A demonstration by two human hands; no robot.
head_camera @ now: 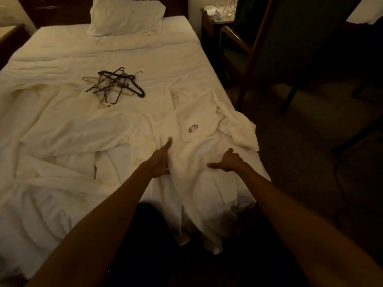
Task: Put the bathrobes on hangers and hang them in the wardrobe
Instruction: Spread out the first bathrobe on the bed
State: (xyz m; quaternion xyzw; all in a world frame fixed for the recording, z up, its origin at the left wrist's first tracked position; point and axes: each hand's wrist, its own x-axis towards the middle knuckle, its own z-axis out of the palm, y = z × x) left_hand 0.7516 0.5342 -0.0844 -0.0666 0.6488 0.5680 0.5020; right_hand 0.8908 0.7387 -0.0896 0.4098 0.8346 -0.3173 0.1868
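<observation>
A white bathrobe with a small embroidered logo on its pocket lies at the bed's near right corner, its lower part hanging over the edge. My left hand grips a fold of this robe on its left side, thumb raised. My right hand holds the robe's right side, fingers curled into the cloth. More white bathrobes lie crumpled across the left half of the bed. A heap of dark and pale hangers sits in the middle of the bed, beyond both hands.
The bed has a white sheet and a pillow at its head. A wooden armchair stands close on the right, with a nightstand behind it. Dark carpet spreads to the right.
</observation>
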